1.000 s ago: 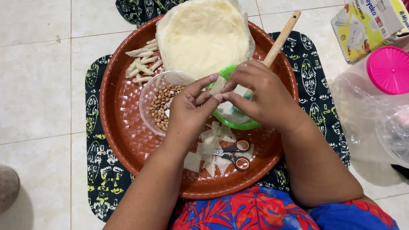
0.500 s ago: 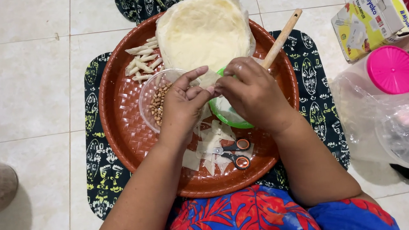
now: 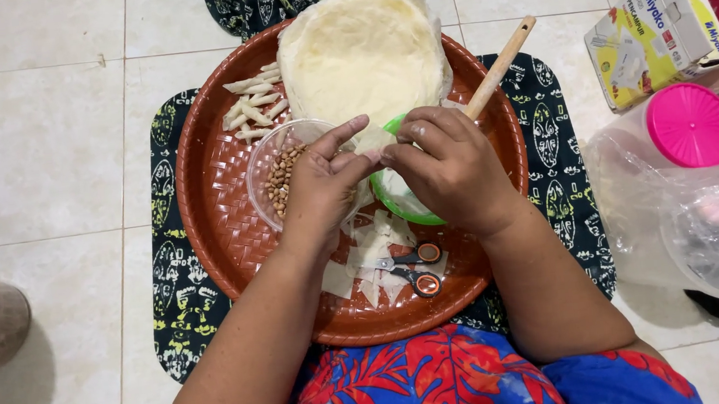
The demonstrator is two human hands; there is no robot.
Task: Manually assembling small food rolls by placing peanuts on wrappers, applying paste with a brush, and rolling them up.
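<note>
A small pale wrapper piece (image 3: 374, 139) sits pinched between the fingertips of both hands, above the green bowl's (image 3: 402, 207) rim. The left hand (image 3: 320, 188) and right hand (image 3: 448, 167) meet mid-tray, fingers pressed together on it. The round brown tray (image 3: 210, 199) hems them in; scissors (image 3: 414, 269) lie near the wrists, peanuts bowl (image 3: 273, 171) just left.

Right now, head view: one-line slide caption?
Both hands, left hand and right hand, pinch a pastry piece over a round tray.

Reddish-brown woven tray (image 3: 217, 180), green bowl (image 3: 409, 210), pink lid (image 3: 690, 124), black-and-yellow patterned cloth (image 3: 178, 307)
</note>
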